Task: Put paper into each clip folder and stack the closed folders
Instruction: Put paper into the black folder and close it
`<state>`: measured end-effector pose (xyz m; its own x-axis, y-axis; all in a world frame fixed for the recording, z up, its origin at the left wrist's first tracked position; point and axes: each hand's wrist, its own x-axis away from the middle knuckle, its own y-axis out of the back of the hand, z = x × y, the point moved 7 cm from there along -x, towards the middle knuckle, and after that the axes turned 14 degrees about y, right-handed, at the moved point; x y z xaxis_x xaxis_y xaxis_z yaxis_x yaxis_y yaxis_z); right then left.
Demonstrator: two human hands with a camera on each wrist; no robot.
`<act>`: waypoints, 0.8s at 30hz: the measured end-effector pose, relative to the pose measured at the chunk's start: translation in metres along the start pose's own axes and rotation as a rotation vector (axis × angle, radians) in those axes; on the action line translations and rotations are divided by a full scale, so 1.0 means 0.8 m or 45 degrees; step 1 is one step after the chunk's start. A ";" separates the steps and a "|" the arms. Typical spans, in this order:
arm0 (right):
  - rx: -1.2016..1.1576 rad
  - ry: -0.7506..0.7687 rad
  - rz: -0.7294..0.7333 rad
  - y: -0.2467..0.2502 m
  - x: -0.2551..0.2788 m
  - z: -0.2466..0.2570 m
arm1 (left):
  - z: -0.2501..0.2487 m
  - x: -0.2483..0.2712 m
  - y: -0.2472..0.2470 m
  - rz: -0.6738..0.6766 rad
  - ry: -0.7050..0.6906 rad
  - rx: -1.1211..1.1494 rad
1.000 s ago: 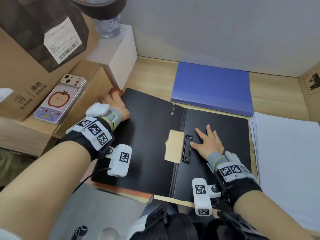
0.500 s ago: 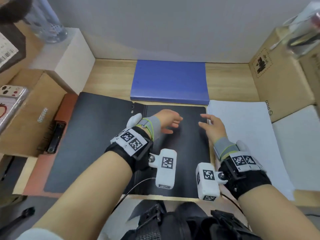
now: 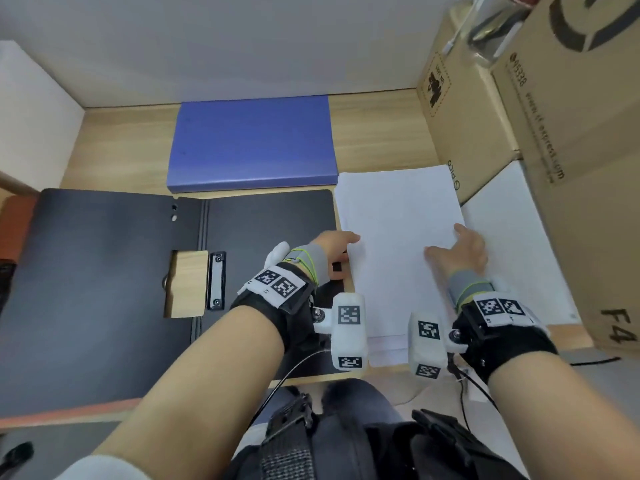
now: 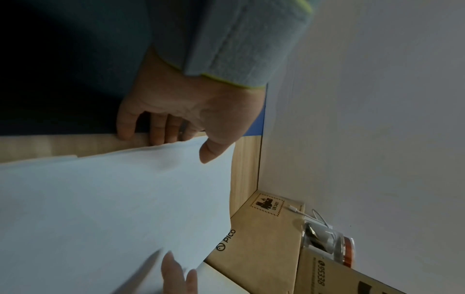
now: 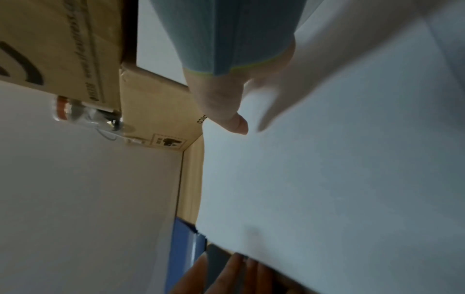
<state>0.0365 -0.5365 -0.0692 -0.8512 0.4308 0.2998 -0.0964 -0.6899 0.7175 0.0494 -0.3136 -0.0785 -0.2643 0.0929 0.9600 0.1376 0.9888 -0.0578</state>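
Note:
A black clip folder [image 3: 104,289] lies open on the wooden desk, its metal clip [image 3: 216,280] by the spine. Behind it a blue folder [image 3: 252,143] lies closed. Right of the black folder sits a stack of white paper [image 3: 398,209]. My left hand [image 3: 346,239] is at the stack's left edge. In the left wrist view its thumb [image 4: 208,153] lies on top of the paper [image 4: 113,208] and its fingers [image 4: 156,137] curl under the edge. My right hand [image 3: 446,244] rests on the sheet's right side with fingers spread flat; its fingers are blurred in the right wrist view.
Cardboard boxes [image 3: 467,116] [image 3: 588,168] wall in the right side, close to the paper. A clear jar with cables [image 3: 485,29] stands on one. A white box [image 3: 31,116] is at the left. An orange-brown folder [image 3: 17,220] shows under the black one's left end.
Both hands moved right, off the open black folder and onto the paper stack. The left hand has taken the paper's left edge. The view swung to the right.

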 end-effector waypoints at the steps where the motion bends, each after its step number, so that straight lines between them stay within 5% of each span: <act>1: 0.025 -0.005 0.004 0.000 0.000 -0.006 | 0.000 0.000 -0.004 -0.008 0.002 -0.005; 13: 0.325 0.016 0.169 -0.023 0.002 -0.020 | -0.006 0.003 -0.018 -0.070 -0.016 -0.123; 19: 0.376 0.026 0.188 -0.025 0.000 -0.019 | -0.024 0.010 -0.023 -0.205 -0.159 -0.411; 24: 0.391 0.031 0.209 -0.026 0.001 -0.018 | -0.024 0.012 -0.034 -0.058 -0.239 -0.376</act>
<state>0.0303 -0.5300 -0.0930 -0.8548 0.3124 0.4144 0.1990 -0.5401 0.8177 0.0616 -0.3422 -0.0621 -0.4435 0.0960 0.8911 0.3843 0.9186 0.0923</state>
